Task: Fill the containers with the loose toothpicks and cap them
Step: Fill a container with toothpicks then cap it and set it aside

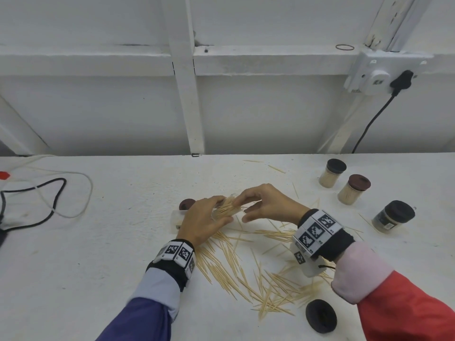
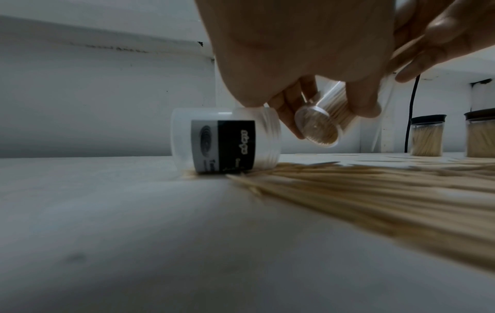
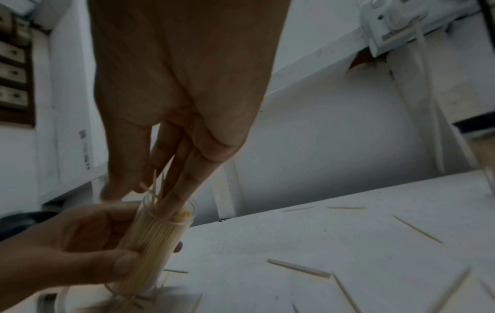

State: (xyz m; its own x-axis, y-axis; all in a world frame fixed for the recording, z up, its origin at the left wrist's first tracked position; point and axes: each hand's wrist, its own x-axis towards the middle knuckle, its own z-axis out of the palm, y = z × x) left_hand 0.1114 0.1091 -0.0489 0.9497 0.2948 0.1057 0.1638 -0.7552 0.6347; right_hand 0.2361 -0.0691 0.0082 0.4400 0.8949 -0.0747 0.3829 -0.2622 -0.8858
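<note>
Black and white cables [image 1: 46, 193] at far left of white table [image 1: 110, 242]. Next, empty clear container [image 1: 176, 219] lying on side, maroon cap [image 1: 186, 204] behind it. We grip tilted clear container [image 1: 225, 209], nearly full, in left hand [image 1: 205, 221], fingers curled round it. Our right hand [image 1: 268, 204] pinches few toothpicks at its mouth. Loose toothpicks [image 1: 246, 274] scattered below hands. Black cap [image 1: 320, 315] near right sleeve. Three capped containers [image 1: 354, 189] stand far right.
</note>
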